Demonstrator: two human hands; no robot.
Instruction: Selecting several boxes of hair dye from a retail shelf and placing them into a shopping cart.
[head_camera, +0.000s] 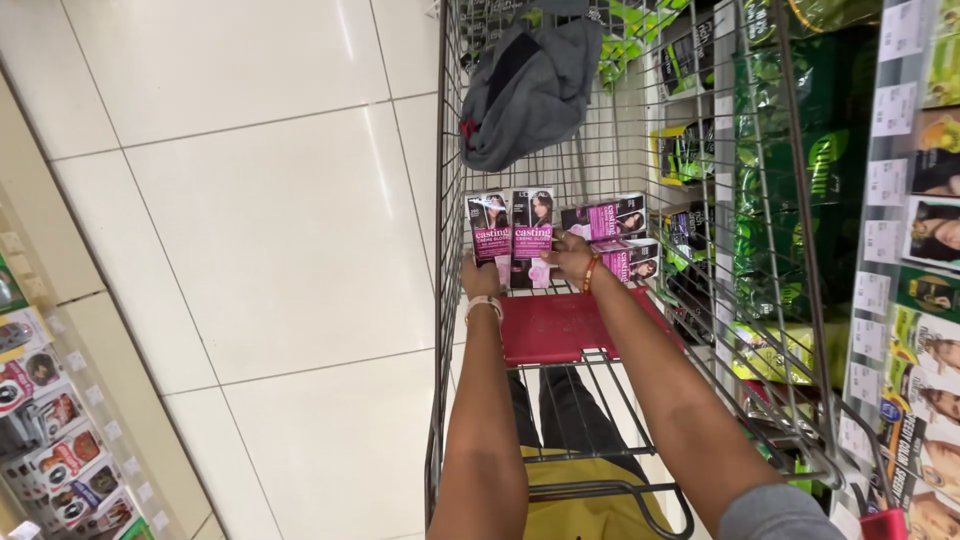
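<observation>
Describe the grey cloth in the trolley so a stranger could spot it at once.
Start at the wire shopping trolley that fills the middle of the view. At its far end, beyond both hands and the upright pink and black boxes, a crumpled grey garment lies against the mesh. It is the only soft, unboxed thing in the trolley, showing a little red at its lower edge.

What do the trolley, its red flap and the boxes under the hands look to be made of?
The trolley looks like bare steel wire: thin grey rods in a grid that you can see through. The red flap seems moulded plastic, flat and matt. The boxes look like glossy printed cardboard, with sharp folded edges; the left hand and right hand rest on them. The grey cloth is soft fabric, creased.
</observation>
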